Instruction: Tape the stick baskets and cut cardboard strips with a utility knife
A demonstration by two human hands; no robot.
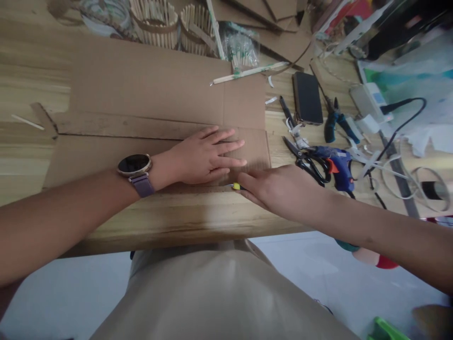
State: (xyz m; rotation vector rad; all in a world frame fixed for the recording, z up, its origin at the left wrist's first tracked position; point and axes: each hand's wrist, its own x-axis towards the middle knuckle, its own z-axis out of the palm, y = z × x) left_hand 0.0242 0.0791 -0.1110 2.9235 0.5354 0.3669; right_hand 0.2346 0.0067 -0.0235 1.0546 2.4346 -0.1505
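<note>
Spread flat with its fingers apart, my left hand (208, 156) presses on a brown cardboard sheet (159, 80) that lies on the wooden table. A watch (134, 164) is on that wrist. My right hand (272, 189) is closed around a utility knife (236, 186), of which only the yellow tip and a thin blade show. The blade points left and touches or nearly touches the near edge of the cardboard, just below my left fingers. A fold or slit runs across the sheet from the left; its right part passes under my left hand.
Pruning shears (307, 160), a blue glue gun (334, 165), pliers (334, 120) and a black box-shaped item (307, 97) lie to the right, among cables and a power strip (371, 101). Stick-walled round holders (155, 21) stand behind the cardboard. The table edge (159, 238) runs close in front.
</note>
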